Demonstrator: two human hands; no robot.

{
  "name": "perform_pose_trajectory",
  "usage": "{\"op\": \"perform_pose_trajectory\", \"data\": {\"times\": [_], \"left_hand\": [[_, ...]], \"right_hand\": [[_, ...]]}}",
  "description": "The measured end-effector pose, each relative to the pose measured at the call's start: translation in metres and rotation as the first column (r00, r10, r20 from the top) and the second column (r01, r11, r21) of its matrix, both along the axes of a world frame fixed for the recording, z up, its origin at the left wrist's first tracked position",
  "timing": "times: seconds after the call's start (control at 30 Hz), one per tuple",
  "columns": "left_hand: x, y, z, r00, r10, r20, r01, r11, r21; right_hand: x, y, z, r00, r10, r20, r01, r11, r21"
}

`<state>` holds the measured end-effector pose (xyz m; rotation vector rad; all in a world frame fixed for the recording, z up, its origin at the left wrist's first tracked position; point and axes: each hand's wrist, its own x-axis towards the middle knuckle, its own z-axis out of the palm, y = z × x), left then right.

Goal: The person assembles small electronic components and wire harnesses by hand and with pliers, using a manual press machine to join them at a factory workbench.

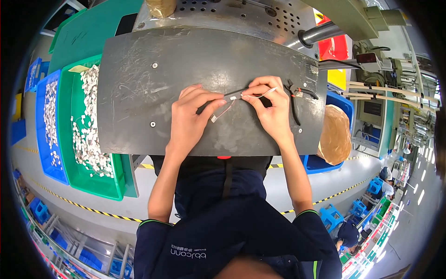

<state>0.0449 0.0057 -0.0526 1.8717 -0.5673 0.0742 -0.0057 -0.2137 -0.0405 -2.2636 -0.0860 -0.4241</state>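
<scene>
My left hand (191,111) is closed in a pinch, thumb and forefinger at one end of a small cable with white connectors (233,98). My right hand (272,108) pinches the same cable from the other side, and a thin pale wire loops over its fingers. From the middle, pinkish-white wires run down to another white connector (213,118), just off my left thumb. A thin dark strip (238,91) spans the fingertips of both hands; which hand grips it I cannot tell. Both hands are over the dark metal worktop (134,102).
Pliers or cutters (293,95) lie on the worktop to the right of my right hand. On the left are a green bin (118,179) and a blue bin (58,169) of small white parts. A brown-wrapped bundle (335,135) sits at the right. Behind stands a perforated metal machine bed (223,18).
</scene>
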Motion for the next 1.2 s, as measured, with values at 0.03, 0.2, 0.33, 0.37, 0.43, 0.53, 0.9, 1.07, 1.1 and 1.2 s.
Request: {"op": "perform_pose_trajectory", "data": {"times": [0.03, 0.2, 0.33, 0.37, 0.43, 0.53, 0.9, 1.07, 1.1, 1.2], "left_hand": [[-0.001, 0.0, 0.0, 1.0, -0.003, -0.001, 0.003, 1.0, -0.001], [-0.002, 0.003, -0.001, 0.999, 0.027, -0.029, -0.027, 0.999, -0.023], [-0.003, 0.003, -0.005, 0.999, 0.013, -0.042, -0.014, 0.999, -0.031], [-0.003, 0.002, -0.005, 1.0, 0.005, -0.012, -0.005, 1.0, -0.018], [-0.003, 0.002, -0.006, 1.0, -0.004, 0.022, 0.004, 1.0, -0.006], [-0.004, 0.004, -0.007, 0.999, -0.013, 0.04, 0.013, 1.0, 0.014], [0.013, -0.007, 0.017, 0.982, -0.16, 0.097, 0.137, 0.968, 0.21], [0.03, -0.011, 0.016, 0.943, -0.287, 0.167, 0.234, 0.931, 0.28], [0.035, -0.011, 0.016, 0.936, -0.306, 0.176, 0.244, 0.921, 0.304], [0.068, -0.021, 0.023, 0.915, -0.342, 0.214, 0.239, 0.887, 0.396]], "right_hand": [[-0.001, -0.001, 0.0, 1.0, -0.003, -0.001, 0.003, 1.0, -0.001], [-0.016, -0.015, 0.026, 0.998, 0.048, -0.036, -0.05, 0.996, -0.07], [-0.046, -0.052, 0.017, 0.957, -0.286, 0.045, 0.272, 0.835, -0.478], [-0.049, -0.06, 0.01, 0.958, -0.284, 0.045, 0.27, 0.835, -0.479], [-0.051, -0.072, -0.002, 0.956, -0.29, 0.034, 0.276, 0.857, -0.434], [-0.041, -0.081, -0.004, 0.965, -0.246, 0.087, 0.259, 0.859, -0.441], [0.015, -0.013, 0.02, 0.931, 0.345, -0.118, -0.345, 0.938, 0.019], [0.021, -0.02, 0.007, 0.941, 0.328, -0.084, -0.324, 0.944, 0.053], [0.025, -0.018, 0.007, 0.939, 0.334, -0.08, -0.33, 0.942, 0.056], [0.051, -0.02, 0.008, 0.947, 0.303, -0.109, -0.303, 0.953, 0.023]]}}
